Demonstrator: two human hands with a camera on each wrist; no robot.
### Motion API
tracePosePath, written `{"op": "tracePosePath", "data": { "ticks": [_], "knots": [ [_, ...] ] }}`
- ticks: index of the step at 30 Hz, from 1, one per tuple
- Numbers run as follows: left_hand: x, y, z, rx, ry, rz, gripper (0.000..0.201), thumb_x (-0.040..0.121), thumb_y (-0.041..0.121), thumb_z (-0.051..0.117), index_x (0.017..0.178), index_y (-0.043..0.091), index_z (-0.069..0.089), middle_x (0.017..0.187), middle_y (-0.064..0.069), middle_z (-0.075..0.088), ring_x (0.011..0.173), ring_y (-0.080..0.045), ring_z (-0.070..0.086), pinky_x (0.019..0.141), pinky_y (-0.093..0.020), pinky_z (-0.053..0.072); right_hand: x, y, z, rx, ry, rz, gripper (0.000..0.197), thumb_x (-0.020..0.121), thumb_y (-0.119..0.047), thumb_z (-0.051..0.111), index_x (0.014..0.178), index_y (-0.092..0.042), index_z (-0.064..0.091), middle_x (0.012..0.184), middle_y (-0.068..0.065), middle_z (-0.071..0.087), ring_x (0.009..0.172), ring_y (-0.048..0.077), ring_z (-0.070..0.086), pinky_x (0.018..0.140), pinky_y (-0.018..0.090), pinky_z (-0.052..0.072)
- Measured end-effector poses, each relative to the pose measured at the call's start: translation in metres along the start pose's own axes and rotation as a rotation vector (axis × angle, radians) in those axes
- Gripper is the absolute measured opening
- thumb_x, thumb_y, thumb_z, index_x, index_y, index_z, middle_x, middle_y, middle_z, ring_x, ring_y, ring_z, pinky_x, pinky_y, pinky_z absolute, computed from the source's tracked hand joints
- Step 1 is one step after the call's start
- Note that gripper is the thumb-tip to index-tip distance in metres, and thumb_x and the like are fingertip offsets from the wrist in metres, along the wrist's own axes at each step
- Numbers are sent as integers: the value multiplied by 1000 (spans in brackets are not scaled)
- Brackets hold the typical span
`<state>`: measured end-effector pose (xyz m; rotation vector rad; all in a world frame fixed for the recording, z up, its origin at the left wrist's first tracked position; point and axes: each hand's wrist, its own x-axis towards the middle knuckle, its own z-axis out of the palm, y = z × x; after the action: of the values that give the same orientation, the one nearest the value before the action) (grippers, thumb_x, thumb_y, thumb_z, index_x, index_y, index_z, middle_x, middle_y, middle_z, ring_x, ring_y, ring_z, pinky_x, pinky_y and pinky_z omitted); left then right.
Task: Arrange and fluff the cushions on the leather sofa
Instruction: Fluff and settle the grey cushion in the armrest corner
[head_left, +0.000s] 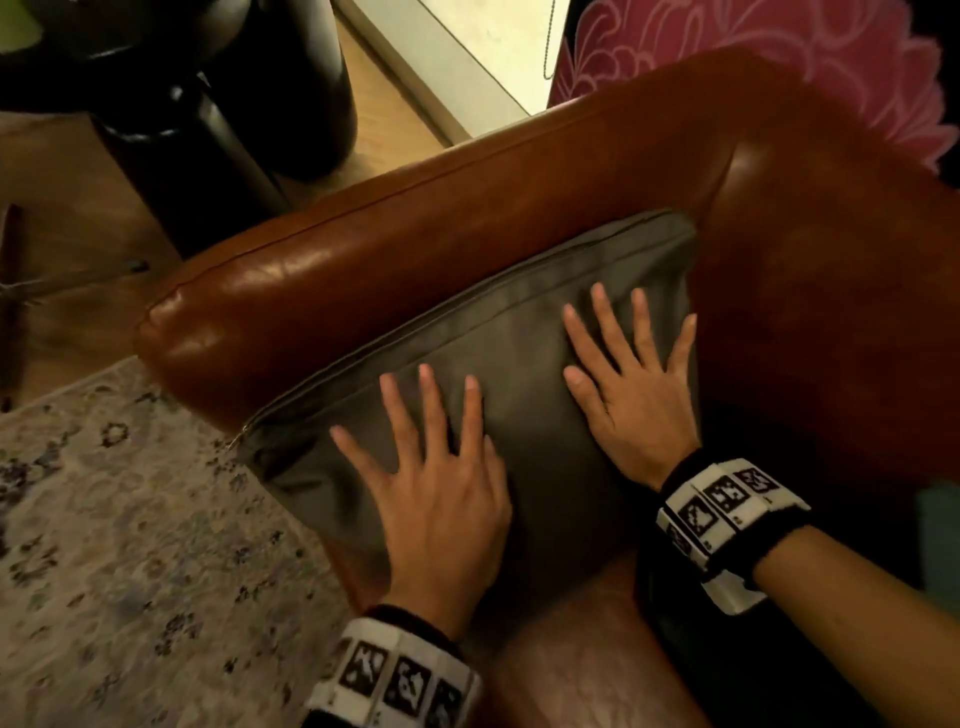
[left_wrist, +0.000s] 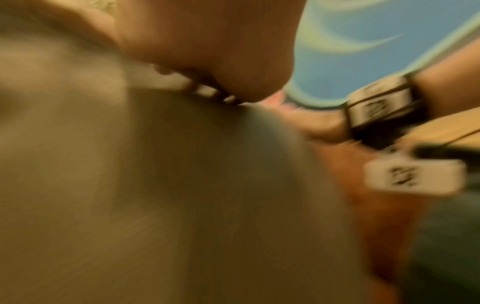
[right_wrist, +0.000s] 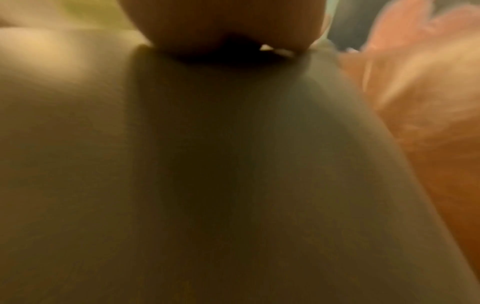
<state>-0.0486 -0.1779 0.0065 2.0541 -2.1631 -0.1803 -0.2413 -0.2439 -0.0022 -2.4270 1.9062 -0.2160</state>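
A grey-brown cushion (head_left: 519, 364) leans against the brown leather sofa arm (head_left: 363, 249) in the corner of the seat. My left hand (head_left: 436, 467) lies flat on its lower left part, fingers spread and straight. My right hand (head_left: 634, 379) presses flat on its upper right part, fingers spread too. Both wrist views are blurred: each shows the cushion fabric (left_wrist: 155, 185) (right_wrist: 207, 164) filling the frame under the heel of the hand. The right wrist band (left_wrist: 376, 105) shows in the left wrist view.
A pink flower-patterned cushion (head_left: 779, 62) stands behind the sofa back at the top right. A patterned rug (head_left: 130, 545) covers the floor on the left. A dark glossy piece of furniture (head_left: 218, 104) stands beyond the sofa arm. The sofa seat (head_left: 571, 649) runs below the cushion.
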Motion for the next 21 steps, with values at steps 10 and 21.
{"op": "tracePosePath", "data": {
  "ticks": [10,21],
  "knots": [
    [-2,-35,24,-2,-92,-29,75,88,78,16,152,40,3,161,8,7,149,-35,-3,110,-70,-4,6,62,23,46,-76,198,56,98,-51,4,152,-40,-1,167,-4,2,153,16,0,119,57,-7],
    [-4,-42,30,23,-154,-56,80,86,80,4,152,38,-9,163,9,-2,149,-32,-13,109,-72,-6,-77,-29,53,132,124,-43,56,101,-57,13,153,-35,17,162,-4,12,148,28,7,116,55,-1]
  ]
}}
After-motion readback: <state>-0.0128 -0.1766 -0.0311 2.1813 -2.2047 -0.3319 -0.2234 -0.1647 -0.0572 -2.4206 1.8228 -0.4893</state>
